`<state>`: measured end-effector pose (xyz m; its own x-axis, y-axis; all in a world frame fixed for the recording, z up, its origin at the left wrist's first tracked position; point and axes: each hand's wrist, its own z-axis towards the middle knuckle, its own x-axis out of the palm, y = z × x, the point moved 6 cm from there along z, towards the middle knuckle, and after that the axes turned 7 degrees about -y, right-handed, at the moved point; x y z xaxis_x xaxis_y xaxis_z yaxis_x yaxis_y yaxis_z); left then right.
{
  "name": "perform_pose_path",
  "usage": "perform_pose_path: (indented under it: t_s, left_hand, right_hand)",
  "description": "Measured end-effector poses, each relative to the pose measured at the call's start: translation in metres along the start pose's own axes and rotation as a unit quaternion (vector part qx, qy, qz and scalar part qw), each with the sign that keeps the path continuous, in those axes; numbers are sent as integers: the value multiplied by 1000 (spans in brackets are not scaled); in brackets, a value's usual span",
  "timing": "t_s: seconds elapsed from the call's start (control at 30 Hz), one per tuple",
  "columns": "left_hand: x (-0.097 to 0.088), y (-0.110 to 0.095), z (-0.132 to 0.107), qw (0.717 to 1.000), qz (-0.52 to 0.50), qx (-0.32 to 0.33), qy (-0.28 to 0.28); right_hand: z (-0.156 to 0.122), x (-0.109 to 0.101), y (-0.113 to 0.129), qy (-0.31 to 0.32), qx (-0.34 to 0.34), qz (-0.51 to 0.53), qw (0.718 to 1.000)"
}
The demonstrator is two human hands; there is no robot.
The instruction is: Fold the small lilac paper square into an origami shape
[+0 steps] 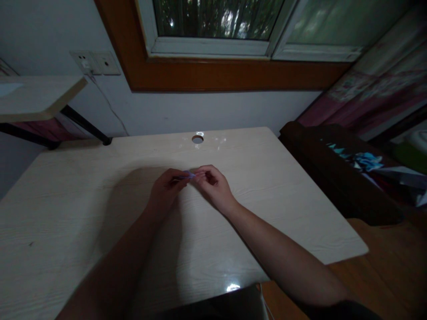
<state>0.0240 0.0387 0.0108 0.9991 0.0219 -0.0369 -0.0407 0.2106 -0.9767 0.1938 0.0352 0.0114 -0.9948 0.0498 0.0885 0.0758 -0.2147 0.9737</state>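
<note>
A small, thin, pale purple piece [190, 175], perhaps paper, is held up between my two hands over the middle of the desk [280, 186]. My left hand [164, 187] is closed, pinching its left part between thumb and fingers. The fingertips of my right hand [216, 186] are pressed together at its right end. Fingers cover most of the piece, so its exact shape and kind are hidden.
A round cable hole [198, 139] lies near the desk's back edge. A raised shelf [40, 95] on black legs stands at the back left, below wall sockets [95, 62]. Dark wooden furniture [333, 169] with bluish items is beyond the right edge.
</note>
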Motion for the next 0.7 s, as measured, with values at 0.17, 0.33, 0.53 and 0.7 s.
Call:
perform_pose_path:
  t_s: [0.17,0.33,0.53,0.7]
  left_hand:
    - [-1,0,0,1000,-2,5,-4]
    - [-1,3,-1,1000,-1,4,3]
    - [0,3,0,1000,-13,14,5]
    - [1,-1,0,999,-24,24,5]
  right_hand:
    - [-2,2,1,29,-39,-22,999]
    - [-1,-1,-2,18,-47,-33,998]
    - [-2,-1,0,12,-54,-27,998]
    - [0,0,12,19,-114,-66,991]
